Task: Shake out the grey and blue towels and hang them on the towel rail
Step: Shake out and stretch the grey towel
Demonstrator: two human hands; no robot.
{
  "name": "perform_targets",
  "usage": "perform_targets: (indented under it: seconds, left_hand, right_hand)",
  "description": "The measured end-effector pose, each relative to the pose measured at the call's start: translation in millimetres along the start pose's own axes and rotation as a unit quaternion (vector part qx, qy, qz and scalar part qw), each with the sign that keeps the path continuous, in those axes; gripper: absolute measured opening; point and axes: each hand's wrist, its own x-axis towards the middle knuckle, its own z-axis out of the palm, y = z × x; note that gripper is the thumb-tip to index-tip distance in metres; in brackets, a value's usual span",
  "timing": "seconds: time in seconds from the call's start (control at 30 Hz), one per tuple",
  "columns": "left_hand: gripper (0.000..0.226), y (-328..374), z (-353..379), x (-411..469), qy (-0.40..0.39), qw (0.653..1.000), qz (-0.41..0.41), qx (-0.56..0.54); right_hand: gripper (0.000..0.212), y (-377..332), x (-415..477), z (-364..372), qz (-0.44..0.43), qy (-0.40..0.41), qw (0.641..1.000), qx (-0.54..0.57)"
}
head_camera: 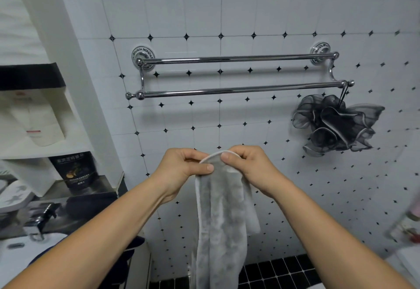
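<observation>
Below the chrome towel rail (238, 74), grey towel (221, 220) hanging bunched, its top hem pinched between left hand (181, 170) and right hand (247, 166), hands close together, black bath puff (336, 123) hung at rail's right end

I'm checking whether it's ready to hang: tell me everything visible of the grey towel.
The grey towel is light grey, fluffy like terry, with a paler hemmed edge. It hangs bunched in long vertical folds, not spread, below the towel rail and clear of it. The left hand and right hand pinch its top edge close together. Its lower end leaves the frame.
</observation>
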Motion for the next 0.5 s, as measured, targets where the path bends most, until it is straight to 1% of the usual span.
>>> perform_targets:
  seconds: [0.07,0.1,0.23,0.3,0.37,0.5]
  left_hand:
    - [0.021,2,-4,-1,0.010,1.000,0.005,0.004]
    - [0.022,3,-4,-1,0.011,1.000,0.009,0.005]
    - [0.028,11,1,-8,-0.037,0.998,0.029,0.043]
    - [0.030,12,3,-11,-0.039,0.997,0.037,0.051]
    - [0.028,12,1,-12,-0.036,0.997,0.037,0.054]
    - [0.014,15,-6,-9,-0.017,0.996,0.051,0.067]
  right_hand:
    - [0.030,-1,-3,-4,0.015,-0.028,0.999,0.020]
    - [0.031,-1,-4,-5,0.021,-0.038,0.999,0.020]
    - [0.019,-4,-1,3,0.024,-0.041,0.999,0.000]
    - [0.018,-6,-1,8,0.021,-0.041,0.999,-0.014]
    - [0.016,-7,-1,11,0.026,-0.041,0.999,-0.021]
    - [0.025,-7,0,11,0.034,-0.059,0.998,-0.018]
